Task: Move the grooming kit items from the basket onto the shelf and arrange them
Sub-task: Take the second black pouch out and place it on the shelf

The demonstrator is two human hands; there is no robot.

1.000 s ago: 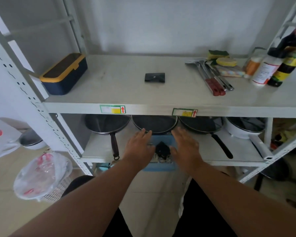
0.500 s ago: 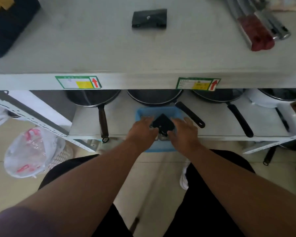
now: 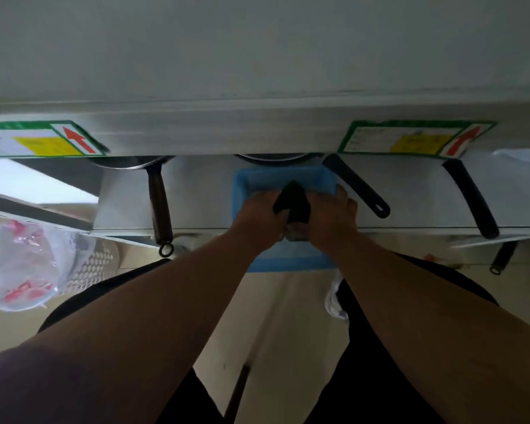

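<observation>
A blue basket point(image 3: 283, 175) stands on the lower shelf point(image 3: 196, 206), its front overhanging the edge. Both hands are inside it. My left hand point(image 3: 259, 218) and my right hand point(image 3: 331, 218) press together around a black grooming kit case point(image 3: 292, 201) whose pointed flap sticks up between them. Something metallic shows just below the case, between my fingers; I cannot tell what it is. The upper shelf point(image 3: 257, 56) fills the top of the view as a bare grey surface.
Frying pans sit at the back of the lower shelf, their black handles point(image 3: 357, 185) point(image 3: 471, 197) point(image 3: 159, 203) pointing outward beside the basket. A white mesh bin with a plastic bag point(image 3: 28, 264) stands on the floor at the left. Stickers point(image 3: 40, 139) mark the upper shelf's front edge.
The view has tipped down and closer, so the items on the upper shelf have left the frame. My hands have closed in on the black case inside the basket.
</observation>
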